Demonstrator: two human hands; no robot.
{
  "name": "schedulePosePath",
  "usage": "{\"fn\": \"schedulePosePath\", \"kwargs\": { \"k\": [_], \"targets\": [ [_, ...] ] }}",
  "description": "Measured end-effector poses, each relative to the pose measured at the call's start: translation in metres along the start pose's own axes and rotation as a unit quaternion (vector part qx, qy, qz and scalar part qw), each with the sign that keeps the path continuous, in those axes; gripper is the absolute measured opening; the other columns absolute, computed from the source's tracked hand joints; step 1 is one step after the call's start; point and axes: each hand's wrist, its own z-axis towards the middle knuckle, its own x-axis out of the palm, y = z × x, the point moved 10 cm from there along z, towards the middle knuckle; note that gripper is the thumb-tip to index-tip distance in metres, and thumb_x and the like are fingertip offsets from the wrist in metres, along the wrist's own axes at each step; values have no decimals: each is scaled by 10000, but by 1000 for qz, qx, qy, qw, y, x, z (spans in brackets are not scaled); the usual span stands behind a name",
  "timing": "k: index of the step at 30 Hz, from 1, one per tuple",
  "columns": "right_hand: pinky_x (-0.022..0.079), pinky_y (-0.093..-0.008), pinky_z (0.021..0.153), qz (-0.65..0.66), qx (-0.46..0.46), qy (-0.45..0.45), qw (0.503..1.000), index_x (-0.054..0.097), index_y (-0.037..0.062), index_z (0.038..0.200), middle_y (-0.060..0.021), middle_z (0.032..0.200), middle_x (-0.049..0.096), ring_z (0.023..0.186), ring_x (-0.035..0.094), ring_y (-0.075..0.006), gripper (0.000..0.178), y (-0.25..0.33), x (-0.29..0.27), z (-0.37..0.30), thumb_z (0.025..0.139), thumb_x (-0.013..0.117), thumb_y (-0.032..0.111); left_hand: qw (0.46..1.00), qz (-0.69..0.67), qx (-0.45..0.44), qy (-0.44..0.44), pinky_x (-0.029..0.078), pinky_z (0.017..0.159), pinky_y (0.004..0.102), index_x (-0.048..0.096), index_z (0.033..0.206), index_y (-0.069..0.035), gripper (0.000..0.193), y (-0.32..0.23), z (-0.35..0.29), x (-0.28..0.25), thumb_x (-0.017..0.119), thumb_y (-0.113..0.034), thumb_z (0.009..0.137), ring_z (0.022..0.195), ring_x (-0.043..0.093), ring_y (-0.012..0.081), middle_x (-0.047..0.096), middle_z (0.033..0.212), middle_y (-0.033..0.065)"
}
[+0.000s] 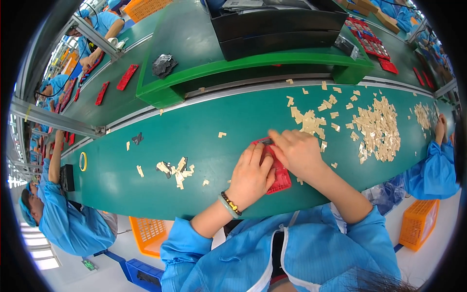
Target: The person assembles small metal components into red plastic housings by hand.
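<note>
A red plastic casing (279, 184) lies on the green bench top in front of me. My left hand (249, 176) rests over its left side and grips it, fingers curled onto the top face. At the casing's far end, the curled fingers of my right hand (300, 155) press close to a small dark piece (265, 141). Whether those fingertips pinch anything is hidden. Small cream L-shaped pieces lie in a cluster (307, 122) beyond my right hand, and a smaller group (180, 174) sits to the left.
A large heap of cream pieces (379, 129) spreads at the right. Beyond the bench, a green raised shelf (204, 80) carries a black bin (282, 36) and a crumpled dark wad (164, 65). A yellow tape ring (83, 161) stands far left. Co-workers sit at both sides.
</note>
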Motion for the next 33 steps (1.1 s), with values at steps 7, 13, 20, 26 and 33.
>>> {"fn": "schedulePosePath", "kwargs": {
  "k": [7, 13, 20, 26, 33],
  "targets": [
    [496, -310, 530, 69, -62, 4, 996, 681, 74, 940, -33, 734, 570, 622, 602, -186, 191, -4, 2, -17, 782, 678, 181, 1000, -12, 8, -15, 478, 899, 428, 568, 1037, 32, 366, -4, 5, -7, 685, -143, 738, 1051, 521, 372, 527, 1152, 220],
    [501, -323, 569, 118, -76, 20, 990, 637, 73, 983, -44, 856, 570, 665, 613, -195, 240, 20, -25, -45, 788, 695, 200, 999, -1, -24, -38, 477, 859, 395, 578, 1067, 37, 334, 5, 12, -10, 657, -133, 791, 1006, 543, 304, 565, 1085, 153],
    [499, -319, 672, 169, -147, 83, 971, 626, 76, 1010, -49, 1020, 573, 824, 605, -194, 317, 47, -17, -71, 728, 739, 167, 995, 89, -31, -16, 443, 790, 342, 608, 1008, 33, 295, 1, 22, 5, 628, -180, 806, 911, 521, 257, 552, 986, 116],
    [483, -294, 644, 130, -195, 100, 967, 635, 80, 1001, -25, 991, 572, 776, 602, -175, 306, 63, -8, -79, 718, 733, 138, 970, 239, 16, 47, 437, 785, 339, 661, 826, 3, 197, -12, 13, 21, 586, -179, 827, 888, 515, 231, 557, 977, 105],
    [478, -300, 589, 146, -231, 59, 960, 661, 91, 975, -38, 968, 618, 775, 625, -164, 308, 56, -24, -70, 686, 753, 141, 991, 14, -129, -17, 355, 1057, 457, 464, 1351, -26, 650, 50, -68, -83, 716, -133, 761, 1279, 412, 379, 434, 1368, 181]
  ]
}}
